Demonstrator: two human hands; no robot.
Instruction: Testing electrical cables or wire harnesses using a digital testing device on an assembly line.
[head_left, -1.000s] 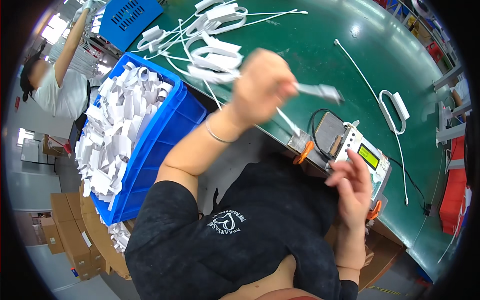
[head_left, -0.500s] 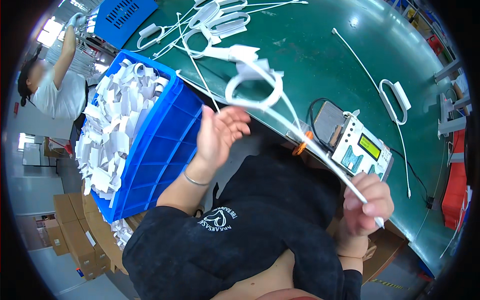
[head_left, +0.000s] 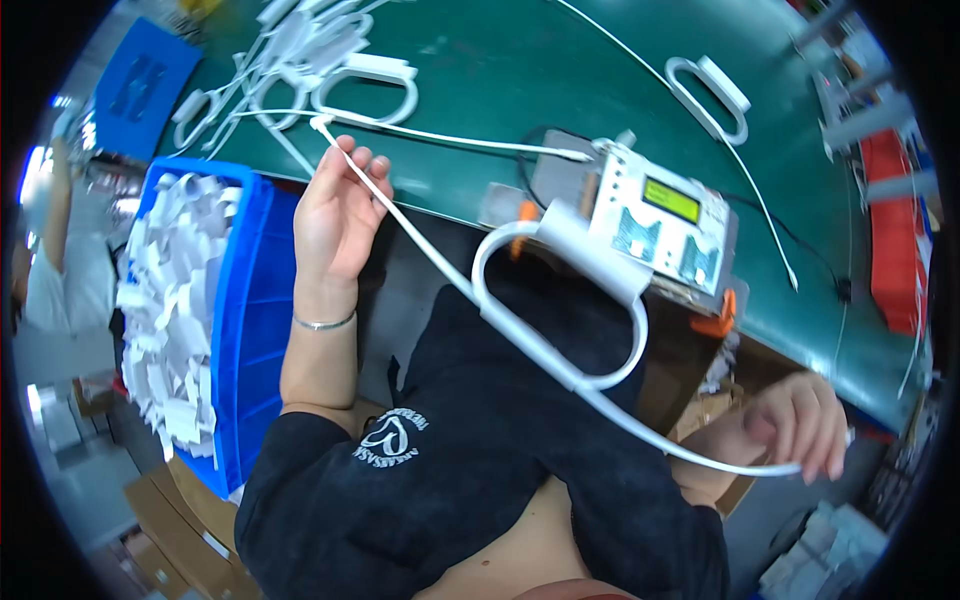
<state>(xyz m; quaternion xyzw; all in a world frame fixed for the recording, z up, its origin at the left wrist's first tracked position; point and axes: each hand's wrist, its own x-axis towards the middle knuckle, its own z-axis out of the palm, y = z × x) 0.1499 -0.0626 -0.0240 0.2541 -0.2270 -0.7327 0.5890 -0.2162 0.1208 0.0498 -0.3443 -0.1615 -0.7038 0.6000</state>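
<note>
A white cable [head_left: 535,350] hangs in front of me, coiled in the middle with a white paper band [head_left: 594,255] around the coil. My left hand [head_left: 342,215] pinches it near one end, beside the bench edge. My right hand [head_left: 803,425], slightly blurred, has its fingers closed at the other end, low on the right. Between my hands the coil hangs before my dark shirt, close to a white box [head_left: 625,180] with a yellow-green screen, which sits at the bench's near edge.
More banded cables [head_left: 320,50] lie heaped at the back left of the green bench [head_left: 500,60]; another cable [head_left: 740,95] lies at the right. A blue crate [head_left: 245,330] of white paper strips [head_left: 175,310] stands at left. A person [head_left: 70,270] works beyond it. Orange clamps [head_left: 722,315] flank the box.
The cable has come away from the pile toward me. My left hand, open before, now grips one end. My right hand has moved farther right and down, and my view has shifted.
</note>
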